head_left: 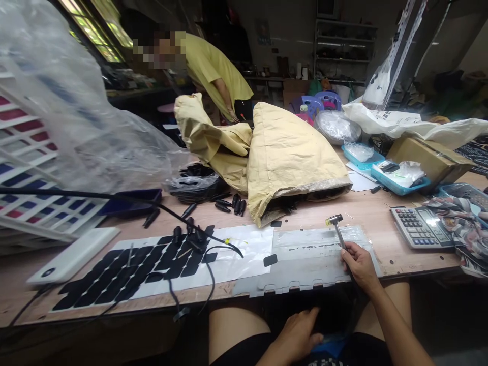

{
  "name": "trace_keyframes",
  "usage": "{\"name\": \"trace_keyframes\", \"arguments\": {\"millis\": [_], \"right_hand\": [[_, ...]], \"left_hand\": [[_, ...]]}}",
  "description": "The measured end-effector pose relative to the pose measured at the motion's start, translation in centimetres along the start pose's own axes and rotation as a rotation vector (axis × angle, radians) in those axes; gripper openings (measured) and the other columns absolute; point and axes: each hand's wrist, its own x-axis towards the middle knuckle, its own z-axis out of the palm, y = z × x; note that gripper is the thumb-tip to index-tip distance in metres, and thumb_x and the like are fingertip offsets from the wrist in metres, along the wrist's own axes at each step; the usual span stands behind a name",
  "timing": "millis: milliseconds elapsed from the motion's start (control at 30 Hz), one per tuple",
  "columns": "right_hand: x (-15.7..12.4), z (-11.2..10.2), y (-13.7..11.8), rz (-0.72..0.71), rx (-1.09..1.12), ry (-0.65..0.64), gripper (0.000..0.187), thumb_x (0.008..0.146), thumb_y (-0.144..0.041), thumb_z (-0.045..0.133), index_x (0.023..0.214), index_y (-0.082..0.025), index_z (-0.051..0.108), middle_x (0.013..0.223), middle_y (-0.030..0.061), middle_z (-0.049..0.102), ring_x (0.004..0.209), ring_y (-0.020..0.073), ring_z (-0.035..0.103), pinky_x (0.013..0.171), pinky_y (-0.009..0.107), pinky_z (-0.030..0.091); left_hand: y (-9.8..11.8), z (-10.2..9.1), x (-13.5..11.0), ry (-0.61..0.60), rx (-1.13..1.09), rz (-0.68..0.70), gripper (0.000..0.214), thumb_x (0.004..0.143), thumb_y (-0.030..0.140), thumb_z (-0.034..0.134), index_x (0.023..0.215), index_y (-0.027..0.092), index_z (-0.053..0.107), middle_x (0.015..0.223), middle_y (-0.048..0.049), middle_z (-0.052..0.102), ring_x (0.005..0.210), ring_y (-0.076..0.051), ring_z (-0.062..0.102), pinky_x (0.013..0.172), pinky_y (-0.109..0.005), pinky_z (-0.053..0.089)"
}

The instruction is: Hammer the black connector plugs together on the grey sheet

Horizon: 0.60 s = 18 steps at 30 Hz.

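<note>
My right hand (360,264) is wrapped round the handle of a small hammer (339,233). The hammer's head has a yellow end and is raised above a grey flat sheet (305,277) with a notched front edge. Below the table edge, over my lap, is my left hand (293,333), its thumb and a finger apart and nothing seen in it. Two loose black stickers (270,260) lie on or by the grey sheet. To the left is a white sheet (244,264) bearing rows of black stickers (125,274), with several black tubular parts (194,236) on it.
A tan sack (293,147) lies open across the table, near a bag of black parts (196,183). A black cable (125,195) crosses from the left. At right are a calculator (421,226), blue trays (400,179) and a cardboard box (430,155). A person (213,61) bends over behind.
</note>
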Motion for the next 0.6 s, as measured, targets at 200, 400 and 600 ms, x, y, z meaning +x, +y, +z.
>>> {"name": "trace_keyframes", "arguments": {"millis": [200, 400, 600], "right_hand": [[-0.1, 0.1, 0.0, -0.007, -0.033, -0.015, 0.037, 0.085, -0.046, 0.063, 0.102, -0.014, 0.065, 0.065, -0.0016, 0.058, 0.045, 0.0104, 0.051, 0.044, 0.023, 0.045], [-0.1, 0.1, 0.3, -0.025, -0.049, -0.002, 0.033, 0.087, -0.044, 0.061, 0.103, -0.015, 0.065, 0.065, -0.0024, 0.057, 0.046, 0.0106, 0.052, 0.045, 0.023, 0.046], [-0.1, 0.2, 0.1, -0.035, -0.046, 0.005, 0.033, 0.088, -0.044, 0.059, 0.103, -0.015, 0.064, 0.064, -0.003, 0.056, 0.045, 0.0109, 0.052, 0.045, 0.023, 0.046]], "left_hand": [[3.2, -9.6, 0.1, -0.026, -0.366, 0.312, 0.038, 0.082, 0.049, 0.063, 0.11, 0.024, 0.071, 0.088, -0.0022, 0.072, 0.074, -0.017, 0.065, 0.069, -0.025, 0.05], [1.2, -19.8, 8.2, 1.004, -0.427, -0.162, 0.036, 0.089, 0.041, 0.047, 0.094, 0.015, 0.072, 0.083, -0.0096, 0.071, 0.079, -0.023, 0.066, 0.068, -0.03, 0.049], [-0.3, -23.0, 12.3, 1.061, -0.229, -0.503, 0.027, 0.072, 0.042, 0.063, 0.069, 0.016, 0.071, 0.08, -0.0177, 0.072, 0.087, -0.035, 0.067, 0.072, -0.038, 0.047]]}}
